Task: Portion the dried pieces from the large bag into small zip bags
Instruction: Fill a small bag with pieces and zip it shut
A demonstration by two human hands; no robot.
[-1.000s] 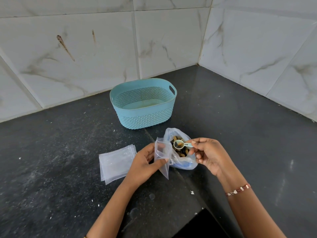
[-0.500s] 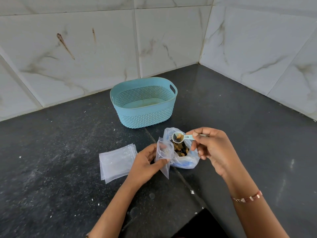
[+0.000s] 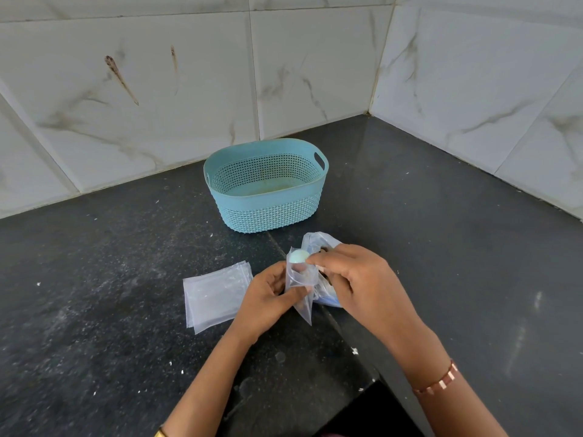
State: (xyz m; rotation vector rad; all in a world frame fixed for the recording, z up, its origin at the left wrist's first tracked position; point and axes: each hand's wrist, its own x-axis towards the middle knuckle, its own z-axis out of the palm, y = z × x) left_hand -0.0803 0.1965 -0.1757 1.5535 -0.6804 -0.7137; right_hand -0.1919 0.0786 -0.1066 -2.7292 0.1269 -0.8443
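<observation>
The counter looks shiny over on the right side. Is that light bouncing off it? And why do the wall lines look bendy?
Head view: yes, pale streaks of glare lie on the dark counter right of the right hand. Head view: the wide-angle lens bows and slants the wall tile seams toward the edges. Head view: the scoop at the small zip bag looks slightly soft.

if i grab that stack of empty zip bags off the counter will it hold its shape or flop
Probably flop: the stack of zip bags is thin clear film lying flat on the counter. Likely very light, and its fanned edges suggest the bags could slide apart.
</observation>
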